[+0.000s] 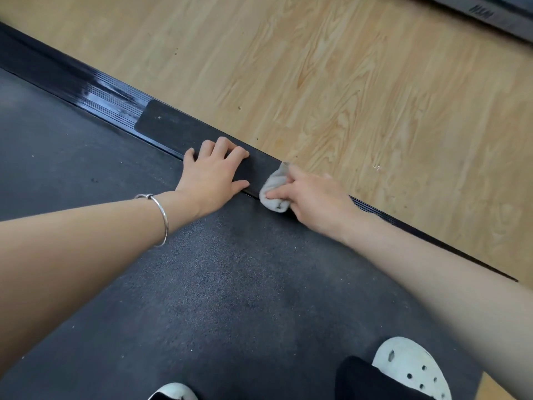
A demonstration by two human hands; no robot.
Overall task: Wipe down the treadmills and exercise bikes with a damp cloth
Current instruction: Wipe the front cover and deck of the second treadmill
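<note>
I am looking down at a treadmill's dark running belt (pixel 202 284) and its black side rail (pixel 161 122), which runs diagonally from upper left to lower right. My right hand (pixel 314 197) grips a small bunched white cloth (pixel 274 192) and presses it onto the rail. My left hand (pixel 213 174) lies flat, fingers spread, across the rail's matte grip patch just left of the cloth. A silver bangle sits on my left wrist. Farther up the rail a ribbed stretch (pixel 106 96) shines wet.
Light wood-grain floor (pixel 346 82) lies beyond the rail. The dark edge of another machine (pixel 496 15) shows at the top right. My two white perforated clogs (pixel 412 368) stand on the belt at the bottom of the frame.
</note>
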